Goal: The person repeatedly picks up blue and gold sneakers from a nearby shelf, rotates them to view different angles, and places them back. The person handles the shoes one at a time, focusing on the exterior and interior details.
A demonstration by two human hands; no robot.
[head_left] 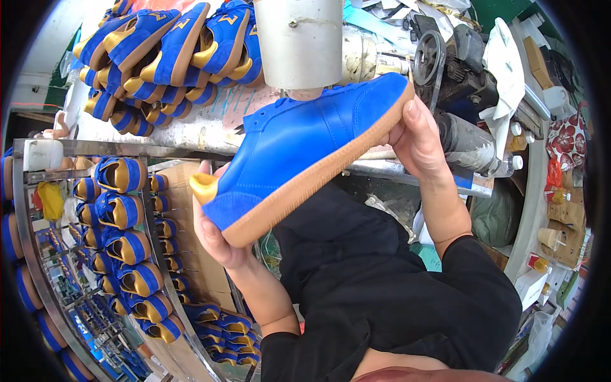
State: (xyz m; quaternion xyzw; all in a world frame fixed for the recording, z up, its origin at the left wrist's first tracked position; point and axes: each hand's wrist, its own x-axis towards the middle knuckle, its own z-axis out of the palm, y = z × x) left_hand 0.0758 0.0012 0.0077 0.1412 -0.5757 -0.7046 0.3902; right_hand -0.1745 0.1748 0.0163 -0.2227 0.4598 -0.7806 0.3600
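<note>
A blue sneaker [299, 143] with a tan rubber sole and a gold heel collar is held up in front of me, its side facing me and its toe pointing up to the right. My left hand [218, 240] grips the heel end, with some fingers hidden behind the shoe. At the toe, my right hand [417, 137] is closed around the sole's tip, thumb along the edge. The sneaker's upper lies right below the lower end of a light grey cylindrical machine part [299, 44]; whether they touch I cannot tell.
Blue sneakers lie piled on the worktable [172, 135] at the far left. A metal rack [149, 242] at my left holds several rows of them. Far right stand a handwheel [430, 60], a dark motor [468, 48], a white cloth [505, 70] and small bottles [519, 141].
</note>
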